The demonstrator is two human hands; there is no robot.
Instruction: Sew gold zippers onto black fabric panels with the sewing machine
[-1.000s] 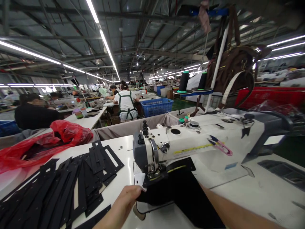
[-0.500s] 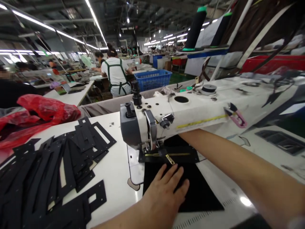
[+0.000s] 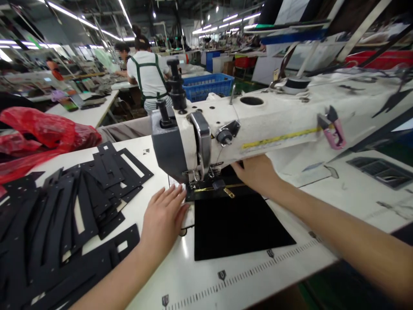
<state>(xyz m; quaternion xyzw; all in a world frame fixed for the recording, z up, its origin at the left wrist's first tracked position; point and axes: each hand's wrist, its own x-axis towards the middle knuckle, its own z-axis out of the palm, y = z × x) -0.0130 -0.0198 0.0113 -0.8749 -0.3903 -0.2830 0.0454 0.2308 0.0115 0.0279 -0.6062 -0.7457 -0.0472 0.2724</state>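
A black fabric panel [image 3: 238,228] lies flat on the white table, its upper edge under the head of a white sewing machine [image 3: 274,125]. Along that edge runs a gold zipper [image 3: 206,189] with a gold pull [image 3: 229,193] hanging toward me. My left hand [image 3: 167,213] rests at the left end of the zipper strip, fingers stretched out and lying flat beside the needle area. Behind the strip, under the machine arm, my right hand [image 3: 256,172] touches the black material; its fingertips are partly hidden.
Black cut pieces [image 3: 71,215] are heaped on the left of the table, with a red plastic bag [image 3: 48,133] behind them. Pink-handled snips [image 3: 335,133] sit on the machine arm. Beyond are a blue basket [image 3: 208,86] and a person [image 3: 148,73] facing away.
My left hand has moved left off the panel to the zipper's left end. My right hand has come partly into sight behind the strip. The view has tilted down.
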